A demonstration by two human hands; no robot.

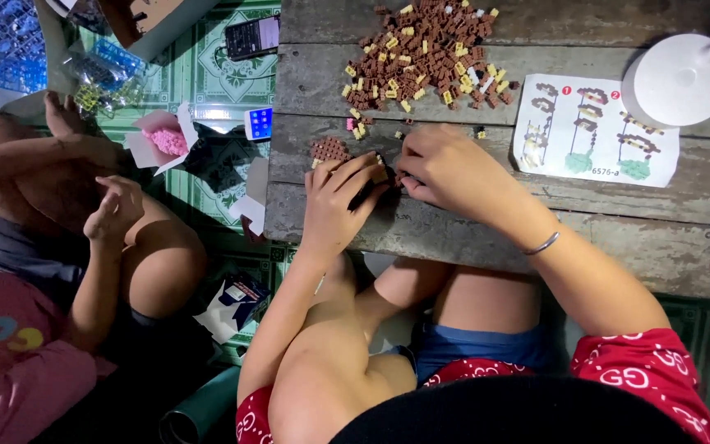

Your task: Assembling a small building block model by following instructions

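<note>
My left hand (337,204) and my right hand (444,168) meet over the near part of a weathered wooden table (618,222). Together they pinch a small dark assembly of tiny building bricks (381,174) between their fingertips. A flat brown brick piece (330,150) lies just beyond my left hand. A heap of tiny brown, yellow and white bricks (425,53) is spread further back. A printed instruction sheet (593,130) with coloured step pictures lies to the right of my right hand. A thin bracelet circles my right wrist.
A white round lamp base (682,78) stands at the back right. Another person (84,238) sits on the floor to the left with hands raised. Open small boxes, a pink brick pile (168,141), plastic bags and a phone (252,37) lie on the patterned floor.
</note>
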